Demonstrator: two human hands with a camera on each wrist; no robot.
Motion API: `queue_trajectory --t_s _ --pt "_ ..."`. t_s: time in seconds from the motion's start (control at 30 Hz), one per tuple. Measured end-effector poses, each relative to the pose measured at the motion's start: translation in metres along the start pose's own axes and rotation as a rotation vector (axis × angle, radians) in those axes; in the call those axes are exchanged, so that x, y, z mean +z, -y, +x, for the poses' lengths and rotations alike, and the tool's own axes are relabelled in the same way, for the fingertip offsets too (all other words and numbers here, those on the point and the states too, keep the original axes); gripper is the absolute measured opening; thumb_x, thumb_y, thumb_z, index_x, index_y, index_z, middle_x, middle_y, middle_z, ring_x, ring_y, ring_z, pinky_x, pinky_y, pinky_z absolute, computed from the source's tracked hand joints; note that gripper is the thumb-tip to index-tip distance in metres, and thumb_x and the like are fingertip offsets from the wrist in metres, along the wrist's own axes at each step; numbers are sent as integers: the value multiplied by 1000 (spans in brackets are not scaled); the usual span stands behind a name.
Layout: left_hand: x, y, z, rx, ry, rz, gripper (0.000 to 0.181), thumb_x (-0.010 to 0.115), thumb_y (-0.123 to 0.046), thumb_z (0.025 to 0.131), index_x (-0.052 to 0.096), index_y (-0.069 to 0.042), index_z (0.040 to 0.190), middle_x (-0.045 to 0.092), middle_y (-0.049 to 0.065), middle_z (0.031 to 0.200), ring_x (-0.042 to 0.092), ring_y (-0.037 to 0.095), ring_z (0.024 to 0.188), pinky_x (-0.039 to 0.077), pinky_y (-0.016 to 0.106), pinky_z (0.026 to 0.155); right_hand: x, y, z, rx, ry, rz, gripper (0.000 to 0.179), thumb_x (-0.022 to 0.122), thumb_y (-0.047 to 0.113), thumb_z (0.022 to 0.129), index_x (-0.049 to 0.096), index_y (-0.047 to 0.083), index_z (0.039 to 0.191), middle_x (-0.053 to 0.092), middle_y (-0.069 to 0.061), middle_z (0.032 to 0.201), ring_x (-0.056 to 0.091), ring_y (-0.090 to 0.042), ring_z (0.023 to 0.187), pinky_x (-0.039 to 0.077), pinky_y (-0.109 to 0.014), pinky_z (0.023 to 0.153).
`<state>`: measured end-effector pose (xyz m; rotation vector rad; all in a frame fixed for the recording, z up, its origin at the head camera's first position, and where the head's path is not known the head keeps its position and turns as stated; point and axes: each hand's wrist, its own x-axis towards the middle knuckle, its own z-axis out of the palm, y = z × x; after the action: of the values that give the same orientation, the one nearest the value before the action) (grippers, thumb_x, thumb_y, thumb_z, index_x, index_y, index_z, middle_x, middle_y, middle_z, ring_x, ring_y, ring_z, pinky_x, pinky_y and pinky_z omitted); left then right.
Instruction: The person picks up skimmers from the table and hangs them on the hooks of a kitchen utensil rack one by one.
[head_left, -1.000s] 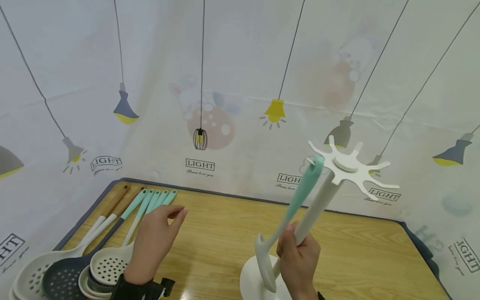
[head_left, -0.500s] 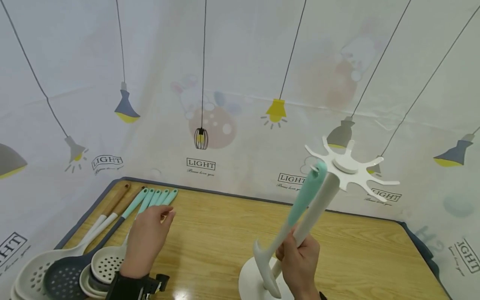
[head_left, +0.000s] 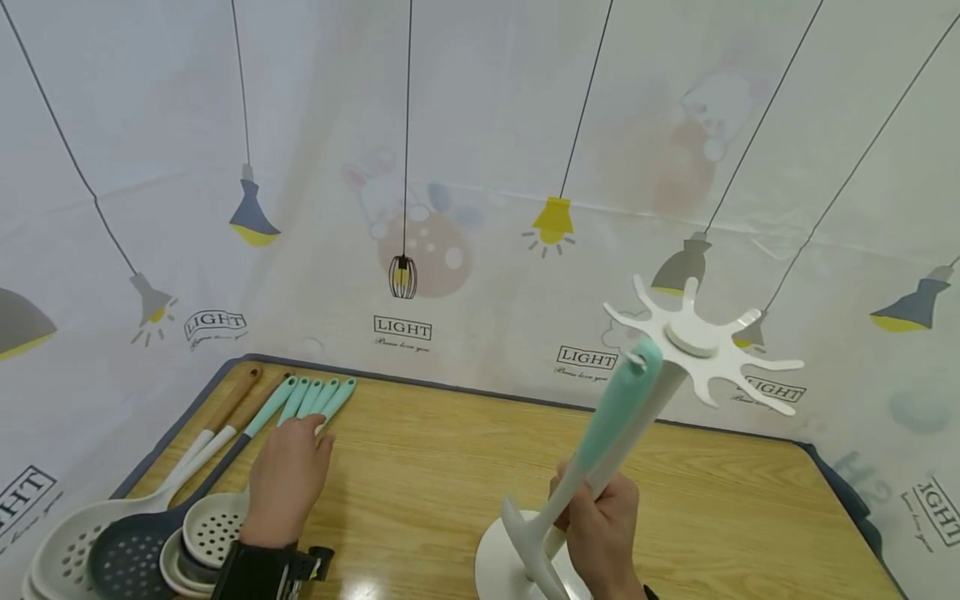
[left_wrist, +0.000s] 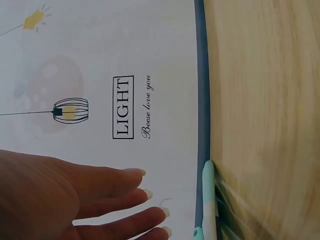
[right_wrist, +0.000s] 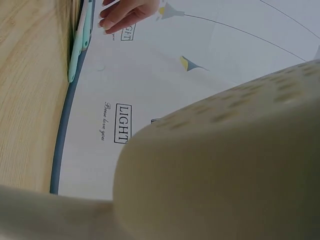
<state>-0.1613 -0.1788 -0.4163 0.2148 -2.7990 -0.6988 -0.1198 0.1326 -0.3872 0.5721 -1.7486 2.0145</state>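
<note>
In the head view my right hand (head_left: 603, 521) grips the pole of a white utensil stand (head_left: 693, 337), which leans right with its round base below. From one prong of its top hangs a utensil with a mint handle (head_left: 622, 400) and pale head; the right wrist view shows a perforated head (right_wrist: 210, 165) close up. My left hand (head_left: 288, 479) hovers over the mint handles (head_left: 330, 400) of several utensils at the left. The left wrist view shows its fingers (left_wrist: 120, 205) extended, apart from the handles (left_wrist: 208, 190), holding nothing.
Several utensils lie at the table's left: wooden-handled ones (head_left: 236, 396), a dark skimmer (head_left: 127, 554) and a pale skimmer (head_left: 213, 529) over stacked ladle-like bowls. The wood-grain table (head_left: 427, 467) has a blue-grey edge. Behind it hangs a lamp-printed white cloth (head_left: 487, 125).
My left hand has moved left and slightly down toward the mint handles, its pinched fingers loosening. The stand's top has turned a little, and the hanging utensil has swung right in front of the pole.
</note>
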Motion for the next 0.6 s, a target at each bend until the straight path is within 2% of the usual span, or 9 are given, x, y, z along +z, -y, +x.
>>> queue_trajectory --t_s 0.07,0.17,0.37,0.47,0.6 --pt "2 4 0 9 -3 12 31 63 -9 90 63 8 116 64 26 99 62 33 74 45 35 52 -1 0 0 -45 45 23 33 40 -11 95 43 4 66 31 -7 48 25 -15 36 25 -22 32" --pt "6 11 -1 31 2 32 26 62 -5 89 63 13 108 61 25 89 61 39 77 48 42 59 -2 1 1 -70 94 51 33 38 -13 94 40 5 67 32 -8 50 27 -16 36 26 -22 32" --pt "16 22 -1 73 53 117 23 53 -1 90 57 18 103 57 28 84 56 46 77 45 54 71 -3 0 3 -171 222 151 38 30 -24 88 36 5 65 33 -7 50 30 -17 35 27 -21 33" --pt "19 24 0 58 75 135 23 52 0 90 57 18 102 56 29 86 55 47 79 44 54 73 -2 -1 4 -200 261 185 39 27 -27 86 35 5 65 33 -7 48 30 -16 34 27 -20 32" --pt "20 24 1 -22 114 129 18 49 1 91 58 17 95 51 33 90 51 50 83 42 54 69 -1 0 4 -212 302 223 39 24 -28 83 36 4 66 34 -8 47 29 -15 34 27 -18 32"
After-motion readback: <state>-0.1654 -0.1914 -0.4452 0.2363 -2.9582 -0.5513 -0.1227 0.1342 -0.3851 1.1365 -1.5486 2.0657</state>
